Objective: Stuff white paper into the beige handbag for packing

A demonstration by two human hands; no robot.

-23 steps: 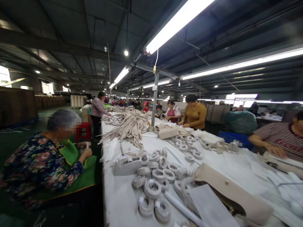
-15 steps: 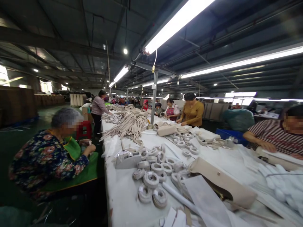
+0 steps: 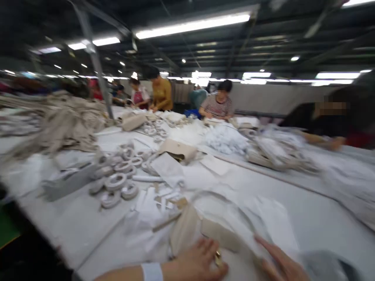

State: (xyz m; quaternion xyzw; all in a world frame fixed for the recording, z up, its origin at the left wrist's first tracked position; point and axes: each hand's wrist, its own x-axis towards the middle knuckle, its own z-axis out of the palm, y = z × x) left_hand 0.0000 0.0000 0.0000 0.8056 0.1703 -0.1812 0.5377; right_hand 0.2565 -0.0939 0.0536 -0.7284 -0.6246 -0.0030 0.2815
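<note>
A beige handbag (image 3: pixel 221 236) with a gold-coloured metal fitting (image 3: pixel 217 258) lies before me at the table's front, its looped strap (image 3: pixel 234 203) arching away across the white surface. My left hand (image 3: pixel 196 259), with a white band at the wrist, is on the bag, its thumb and fingers closed around the fitting. At the bag's right side is my right hand (image 3: pixel 281 259), blurred, with its index finger stretched out beside the strap. The frame's lower edge cuts off part of this hand, and I cannot tell how firmly it touches the bag.
Coiled beige straps (image 3: pixel 115 181) lie left of centre beside a grey tape dispenser (image 3: pixel 68 181). Another beige bag (image 3: pixel 178 150) rests farther back. White paper scraps (image 3: pixel 156 201) are near my left hand. A metal post (image 3: pixel 98 66) stands at left; co-workers sit and stand across the table.
My view has swung right and down, so the coils and post appear farther left. Both my hands and the bag before me are now in view. The co-worker at far left is out of view.
</note>
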